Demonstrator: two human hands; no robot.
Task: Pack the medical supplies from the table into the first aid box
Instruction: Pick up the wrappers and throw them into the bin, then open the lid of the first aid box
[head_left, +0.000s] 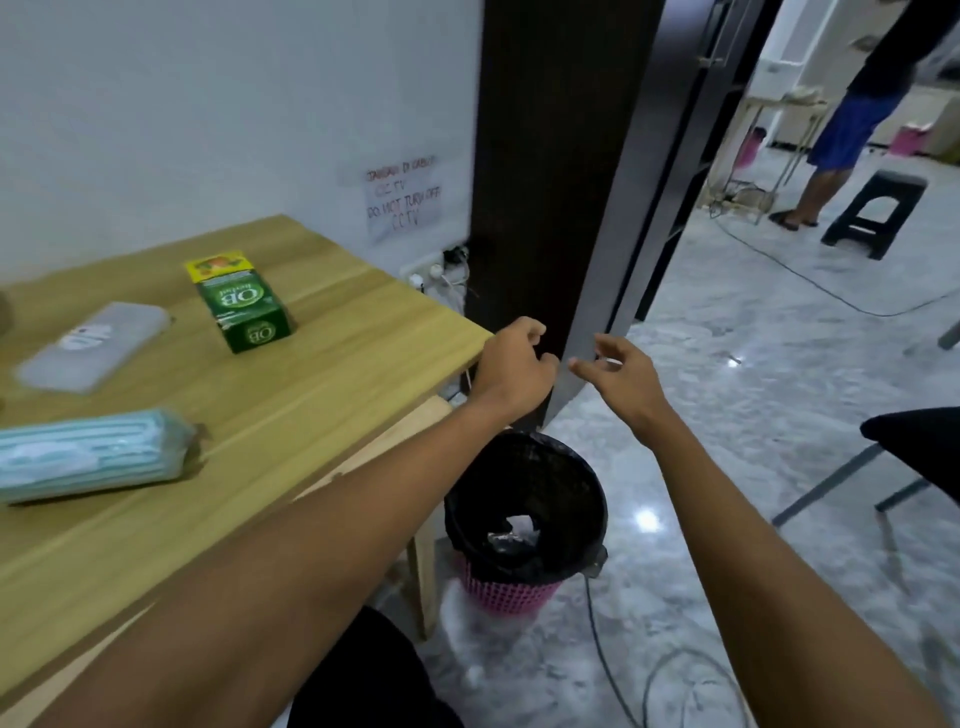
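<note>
Two bare forearms are reaching forward from the bottom of the view, out past the right edge of a wooden desk (322, 374). Below them on the glossy floor is sitting a pink basket bin (524, 525) lined with a black bag, with crumpled paper inside. The left hand (511, 366) is hovering over the bin with its grip loosely curled and grasping nothing that can be made out; the right hand (621, 374) is hovering just beside it, grip released, fingers spread. On the desk, nearest, a wrapped stack of pale blue face masks (88, 454) is lying flat; beyond it a translucent flat case (93, 345), then a green medicine carton (244, 306) marked OB. Farther off, a handwritten paper notice (402, 200) is hanging on the wall, and a person (852, 119) is standing near a dark stool (878, 213)
</note>
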